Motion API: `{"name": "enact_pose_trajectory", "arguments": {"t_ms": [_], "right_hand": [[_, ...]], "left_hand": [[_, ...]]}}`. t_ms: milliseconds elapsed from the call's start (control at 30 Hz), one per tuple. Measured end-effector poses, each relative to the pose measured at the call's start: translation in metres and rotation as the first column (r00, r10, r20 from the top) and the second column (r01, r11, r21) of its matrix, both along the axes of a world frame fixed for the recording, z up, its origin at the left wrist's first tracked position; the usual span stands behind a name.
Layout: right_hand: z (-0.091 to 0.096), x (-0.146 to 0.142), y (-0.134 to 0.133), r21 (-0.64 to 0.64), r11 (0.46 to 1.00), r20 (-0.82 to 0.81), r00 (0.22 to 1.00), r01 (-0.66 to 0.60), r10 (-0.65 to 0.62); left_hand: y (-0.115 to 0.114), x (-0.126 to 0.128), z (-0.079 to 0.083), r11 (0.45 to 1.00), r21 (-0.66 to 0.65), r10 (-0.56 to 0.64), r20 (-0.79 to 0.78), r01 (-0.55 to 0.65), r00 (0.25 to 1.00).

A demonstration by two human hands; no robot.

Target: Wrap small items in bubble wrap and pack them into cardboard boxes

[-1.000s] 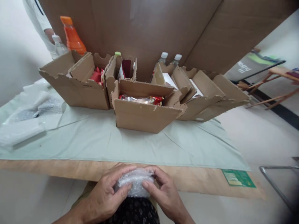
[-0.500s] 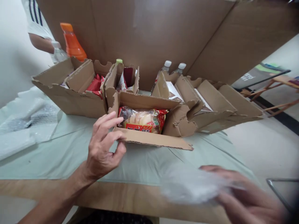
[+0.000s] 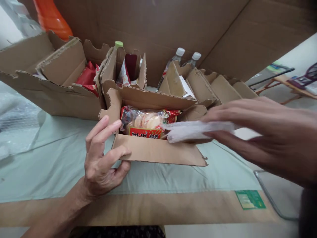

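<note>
My left hand (image 3: 104,155) pinches the front flap of an open cardboard box (image 3: 158,153) and holds it folded down toward me. Inside lies a snack packet (image 3: 147,124) with a red label. My right hand (image 3: 262,132) comes in from the right, fingers closed on a flattened piece of bubble wrap (image 3: 195,130), whose end hangs over the box opening beside the snack packet.
More open cardboard boxes (image 3: 56,86) stand behind and to both sides, some with red packets. Two water bottles (image 3: 185,59) and an orange bottle (image 3: 51,18) stand at the back against a tall cardboard wall. Bubble wrap sheets (image 3: 15,115) lie at left on a pale green cloth (image 3: 61,165).
A second ago both hands held the bubble wrap at my lap. My left hand then went to the box flap and folded it down; my right hand brought the wrap up over the box.
</note>
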State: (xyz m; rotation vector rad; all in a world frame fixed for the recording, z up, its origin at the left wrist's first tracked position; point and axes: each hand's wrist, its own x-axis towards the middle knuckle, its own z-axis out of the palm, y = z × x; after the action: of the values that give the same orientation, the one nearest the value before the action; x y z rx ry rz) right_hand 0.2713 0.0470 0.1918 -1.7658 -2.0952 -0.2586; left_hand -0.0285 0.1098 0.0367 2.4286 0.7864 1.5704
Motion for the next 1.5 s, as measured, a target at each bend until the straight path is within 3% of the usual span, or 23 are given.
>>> {"name": "enact_pose_trajectory", "arguments": {"t_ms": [67, 133, 267, 367, 500, 567, 600, 667, 700, 733, 800, 900, 1000, 1067, 1133, 1200, 1300, 1367, 1433, 1500], "right_hand": [[0.0, -0.014, 0.024, -0.194, 0.967, 0.226, 0.952, -0.164, 0.207], [-0.01, -0.022, 0.044, -0.346, 0.92, 0.343, 0.889, -0.182, 0.304], [-0.046, -0.025, 0.068, -0.551, 0.832, 0.373, 0.874, -0.061, 0.311], [-0.064, -0.022, 0.073, -0.598, 0.801, 0.331, 0.899, -0.035, 0.286], [-0.058, -0.017, 0.069, -0.635, 0.768, 0.2, 0.942, -0.084, 0.269], [-0.043, -0.016, 0.056, -0.575, 0.806, 0.115, 0.961, -0.142, 0.251], [-0.035, -0.016, 0.045, -0.481, 0.862, 0.076, 0.972, -0.161, 0.224], [-0.022, -0.015, 0.012, -0.162, 0.982, 0.022, 0.995, -0.097, 0.102], [-0.02, -0.013, -0.007, 0.009, 1.0, -0.015, 1.0, -0.005, 0.005], [-0.022, -0.01, -0.026, 0.151, 0.983, -0.068, 0.993, 0.109, -0.099], [-0.038, -0.003, -0.059, 0.254, 0.921, -0.213, 0.946, 0.296, -0.245], [-0.084, 0.006, -0.074, 0.11, 0.939, -0.412, 0.875, 0.325, -0.255], [-0.126, 0.002, -0.054, -0.037, 0.985, -0.544, 0.823, 0.171, -0.163], [-0.141, -0.008, -0.043, -0.064, 0.992, -0.605, 0.786, 0.108, -0.124], [-0.146, -0.022, -0.05, -0.063, 0.992, -0.629, 0.767, 0.113, -0.128], [-0.148, -0.041, -0.076, -0.036, 0.986, -0.607, 0.78, 0.164, -0.151], [-0.148, -0.074, -0.124, 0.022, 0.981, -0.588, 0.796, 0.19, -0.141], [-0.147, -0.099, -0.137, 0.032, 0.992, -0.594, 0.801, 0.123, -0.08], [-0.142, -0.119, -0.124, 0.027, 0.999, -0.59, 0.807, 0.026, -0.006], [-0.133, -0.126, -0.097, 0.045, 0.999, -0.606, 0.794, -0.026, 0.048]], "left_hand": [[0.0, 0.0, 0.0, 1.0, -0.01, -0.004, -0.003, 0.004, 1.0], [0.0, -0.001, 0.0, 1.0, -0.015, -0.01, 0.003, 0.01, 1.0], [0.001, 0.0, -0.002, 1.0, -0.01, -0.012, 0.016, 0.013, 1.0], [0.002, -0.001, -0.003, 1.0, -0.01, -0.012, 0.018, 0.012, 1.0], [0.003, -0.001, -0.005, 1.0, -0.003, -0.027, 0.022, 0.027, 0.999], [0.003, 0.0, -0.008, 0.999, -0.013, -0.031, 0.039, 0.032, 0.999], [0.003, 0.001, -0.009, 1.0, -0.017, -0.022, 0.064, 0.023, 0.998], [0.005, 0.001, -0.014, 0.999, -0.027, 0.033, 0.158, -0.029, 0.987], [0.007, 0.001, -0.016, 0.997, -0.047, 0.073, 0.211, -0.065, 0.975], [0.01, 0.0, -0.019, 0.992, -0.086, 0.112, 0.251, -0.093, 0.961], [0.015, -0.001, -0.024, 0.978, -0.19, 0.143, 0.291, -0.09, 0.946], [0.022, 0.003, -0.028, 0.928, -0.369, 0.06, 0.293, 0.055, 0.954], [0.022, 0.015, -0.024, 0.781, -0.586, -0.041, 0.298, 0.216, 0.954], [0.014, 0.022, -0.017, 0.685, -0.683, -0.054, 0.301, 0.255, 0.952], [-0.005, 0.019, -0.014, 0.639, -0.727, -0.037, 0.295, 0.25, 0.955], [-0.035, 0.001, -0.019, 0.62, -0.755, -0.015, 0.262, 0.215, 0.965], [-0.09, -0.043, -0.035, 0.571, -0.818, 0.071, 0.136, 0.072, 0.988], [-0.112, -0.074, -0.04, 0.519, -0.854, 0.194, 0.062, -0.049, 0.979], [-0.111, -0.092, -0.031, 0.531, -0.845, 0.288, 0.113, -0.06, 0.951], [-0.091, -0.092, -0.01, 0.623, -0.782, 0.298, 0.231, -0.005, 0.926]]}}
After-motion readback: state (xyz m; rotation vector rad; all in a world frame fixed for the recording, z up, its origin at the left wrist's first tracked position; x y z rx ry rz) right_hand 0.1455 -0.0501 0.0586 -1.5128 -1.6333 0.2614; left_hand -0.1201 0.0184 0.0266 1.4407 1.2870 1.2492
